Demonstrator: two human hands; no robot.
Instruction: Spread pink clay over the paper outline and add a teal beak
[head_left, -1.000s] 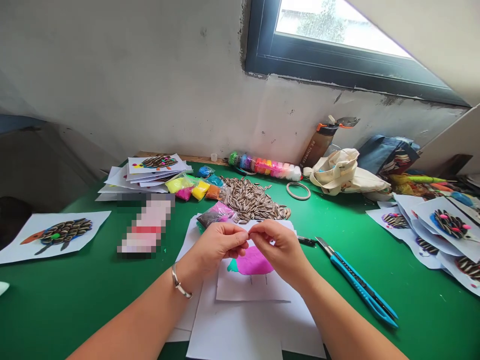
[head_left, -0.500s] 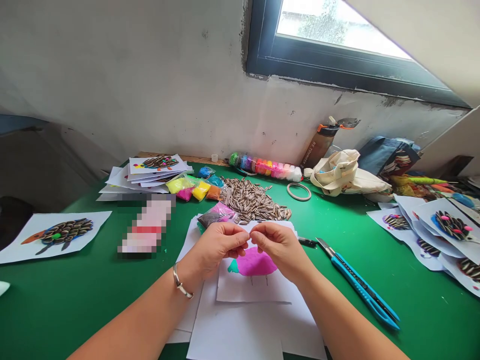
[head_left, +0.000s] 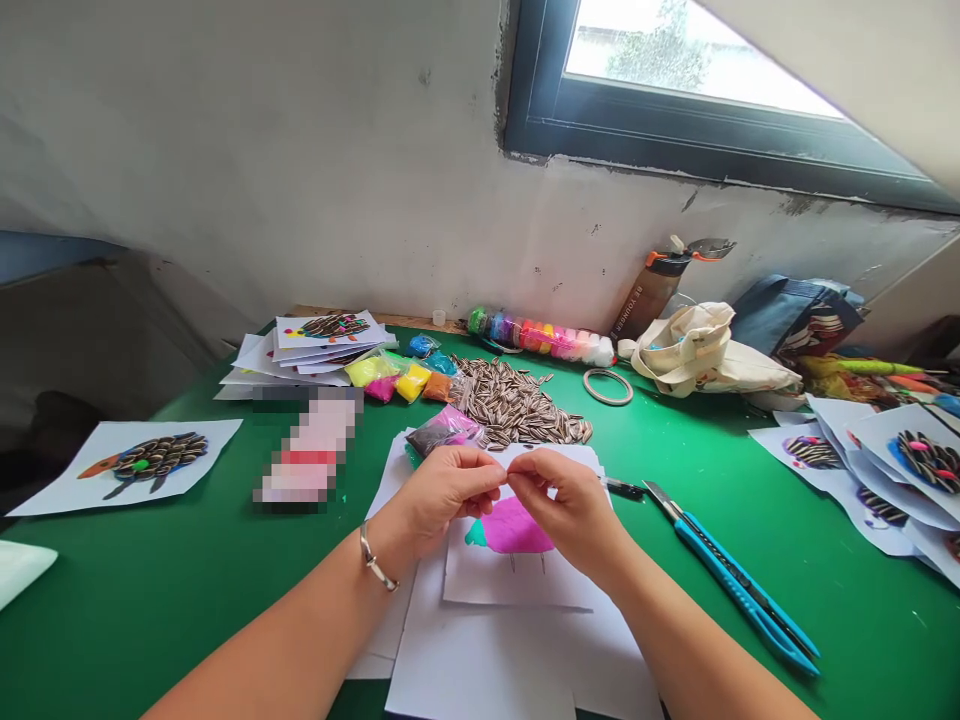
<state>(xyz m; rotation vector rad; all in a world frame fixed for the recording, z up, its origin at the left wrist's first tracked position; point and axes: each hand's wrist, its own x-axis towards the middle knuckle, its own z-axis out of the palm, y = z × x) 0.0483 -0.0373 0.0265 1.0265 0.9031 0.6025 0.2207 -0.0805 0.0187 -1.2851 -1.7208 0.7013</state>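
My left hand [head_left: 454, 492] and my right hand [head_left: 559, 495] meet fingertip to fingertip above a white sheet [head_left: 517, 590]. Thumb and forefinger of each are pinched together; whatever lies between them is too small to make out. On the sheet under my hands is a flat magenta shape [head_left: 517, 528] with a teal patch [head_left: 476, 533] at its left and two drawn lines below. More white paper [head_left: 480, 660] lies beneath. Just behind my hands are a bag of dark and pink material [head_left: 448, 430] and a heap of striped seeds [head_left: 517, 400].
A blue cutter [head_left: 742, 580] and black pen [head_left: 624, 488] lie right of the paper. Behind are a tape roll [head_left: 608, 387], clay packs [head_left: 412, 382], a cloth bag [head_left: 686, 350] and a bottle [head_left: 649, 295]. Seed pictures lie left [head_left: 157, 460] and right [head_left: 930, 462].
The whole view has shifted slightly, so things on the table appear a little further right. My hands stay pinched together over the sheet, the right wrist turned slightly.
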